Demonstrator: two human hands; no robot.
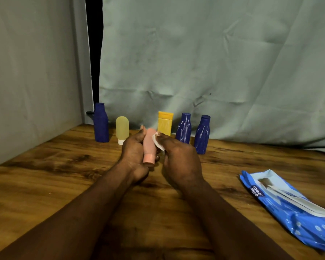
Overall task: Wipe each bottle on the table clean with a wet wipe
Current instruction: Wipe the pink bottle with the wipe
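Observation:
My left hand [133, 154] grips a pink bottle [149, 145], cap end toward me, above the table. My right hand [178, 158] pinches a white wet wipe [156, 141] against the bottle's right side. Behind them, in a row at the back of the table, stand a dark blue bottle [101, 124], a pale yellow bottle [122, 130] upside down on its white cap, a yellow tube [165, 123], and two more dark blue bottles [183, 128] [202, 135].
A blue wet-wipe pack [289, 207] lies at the right edge of the wooden table [64, 175]. A grey-green cloth backdrop [214, 62] hangs close behind the bottles and along the left side.

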